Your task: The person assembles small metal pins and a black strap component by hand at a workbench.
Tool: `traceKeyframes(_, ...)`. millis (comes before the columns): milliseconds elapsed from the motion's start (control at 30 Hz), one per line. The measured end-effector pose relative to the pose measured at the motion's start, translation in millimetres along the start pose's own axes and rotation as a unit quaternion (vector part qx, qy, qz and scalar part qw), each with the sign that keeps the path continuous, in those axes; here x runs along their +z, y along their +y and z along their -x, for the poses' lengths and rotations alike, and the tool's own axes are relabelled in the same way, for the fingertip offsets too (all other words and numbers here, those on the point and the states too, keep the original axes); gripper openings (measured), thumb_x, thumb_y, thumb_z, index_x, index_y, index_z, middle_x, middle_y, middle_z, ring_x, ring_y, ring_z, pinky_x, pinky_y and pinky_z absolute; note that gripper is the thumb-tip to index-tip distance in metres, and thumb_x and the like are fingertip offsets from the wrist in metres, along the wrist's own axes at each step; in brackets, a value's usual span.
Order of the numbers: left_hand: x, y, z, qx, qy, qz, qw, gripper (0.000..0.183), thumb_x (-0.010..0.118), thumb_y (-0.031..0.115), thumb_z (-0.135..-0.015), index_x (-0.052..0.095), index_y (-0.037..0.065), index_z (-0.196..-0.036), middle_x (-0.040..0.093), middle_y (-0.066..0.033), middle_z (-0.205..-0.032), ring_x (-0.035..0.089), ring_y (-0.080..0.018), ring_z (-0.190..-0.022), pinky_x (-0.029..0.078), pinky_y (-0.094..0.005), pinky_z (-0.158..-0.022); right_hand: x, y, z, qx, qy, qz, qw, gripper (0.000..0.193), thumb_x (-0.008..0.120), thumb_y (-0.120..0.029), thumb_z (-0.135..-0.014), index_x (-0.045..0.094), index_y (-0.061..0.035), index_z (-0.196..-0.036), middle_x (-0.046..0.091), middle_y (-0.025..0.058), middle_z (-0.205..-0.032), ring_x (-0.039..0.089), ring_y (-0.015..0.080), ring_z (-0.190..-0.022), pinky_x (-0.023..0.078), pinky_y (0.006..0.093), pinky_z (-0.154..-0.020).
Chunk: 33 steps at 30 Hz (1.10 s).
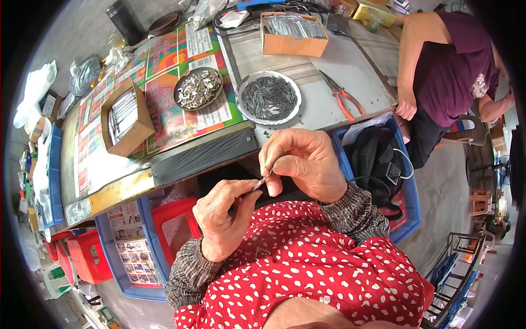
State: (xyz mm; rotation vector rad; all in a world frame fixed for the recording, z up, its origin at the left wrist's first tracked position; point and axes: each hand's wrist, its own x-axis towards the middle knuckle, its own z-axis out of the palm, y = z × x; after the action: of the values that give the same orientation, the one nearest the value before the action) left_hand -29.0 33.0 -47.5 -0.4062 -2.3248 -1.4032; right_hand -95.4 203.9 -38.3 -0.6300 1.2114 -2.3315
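Piece [258, 185], slim, dark and silvery, held between both hands just off the front edge of the bench [320, 112], above the lap. Left hand [223, 211]: thumb and index fingers pinched on its lower end. Right hand [307, 164]: fingers narrow, pinched on the upper end, exact grip partly hidden. On bench: white bowl [241, 104] of dark slim pieces [268, 97]; left of it, brown dish [200, 108] of small silvery pieces [198, 86]. Red-handled pliers [341, 96] right of the bowl. Open cardboard box [133, 135] far left, pale strips [123, 116] inside. Co-worker [455, 60] at right, purple top.
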Motion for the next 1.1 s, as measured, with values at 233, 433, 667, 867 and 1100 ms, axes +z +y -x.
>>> traceKeyframes(233,-1,-1,-1,-0.002,0.000,-0.010,1.000,0.020,0.071,-0.005,-0.069,0.063,0.002,-0.086,0.063,-0.0096,-0.073,0.060,-0.0178,-0.057,0.046,-0.0245,-0.049,0,3,-3,0.001,0.004,0.006,1.000,0.009,0.058,-0.005,-0.088,0.057,0.0038,-0.089,0.060,0.0084,-0.078,0.059,0.0120,-0.061,0.051,0.0233,-0.058)
traceKeyframes(433,0,-2,0,-0.003,-0.001,-0.007,1.000,0.017,0.069,-0.006,-0.072,0.063,-0.001,-0.087,0.063,-0.0068,-0.075,0.057,-0.0092,-0.060,0.044,-0.0204,-0.053,1,3,-4,-0.002,0.017,0.050,0.999,0.011,0.059,-0.006,-0.088,0.056,0.0045,-0.087,0.059,0.0103,-0.080,0.059,0.0137,-0.062,0.050,0.0237,-0.057)
traceKeyframes(667,8,-2,-2,0.027,0.033,-0.016,0.999,0.016,0.069,-0.005,-0.071,0.063,0.001,-0.084,0.062,-0.0097,-0.071,0.062,-0.0203,-0.058,0.048,-0.0266,-0.051,4,0,-2,-0.051,0.021,0.136,0.989,0.007,0.057,-0.001,-0.087,0.054,0.0057,-0.087,0.058,0.0138,-0.084,0.062,0.0159,-0.068,0.052,0.0247,-0.061)
traceKeyframes(867,9,-4,-4,0.021,0.043,-0.043,0.998,0.015,0.068,-0.005,-0.072,0.063,0.002,-0.084,0.063,-0.0098,-0.071,0.062,-0.0208,-0.058,0.048,-0.0272,-0.051,0,8,-5,-0.069,0.021,0.169,0.983,0.005,0.057,0.003,-0.086,0.055,0.0068,-0.090,0.059,0.0138,-0.086,0.063,0.0166,-0.071,0.053,0.0245,-0.063)
traceKeyframes(1100,5,-12,-2,0.014,0.039,-0.047,0.998,0.013,0.069,-0.004,-0.074,0.062,0.000,-0.085,0.062,-0.0075,-0.073,0.058,-0.0112,-0.058,0.045,-0.0217,-0.053,-3,9,-9,-0.033,0.028,0.148,0.988,0.005,0.056,0.003,-0.087,0.055,0.0062,-0.091,0.061,0.0126,-0.085,0.063,0.0156,-0.072,0.053,0.0248,-0.065)
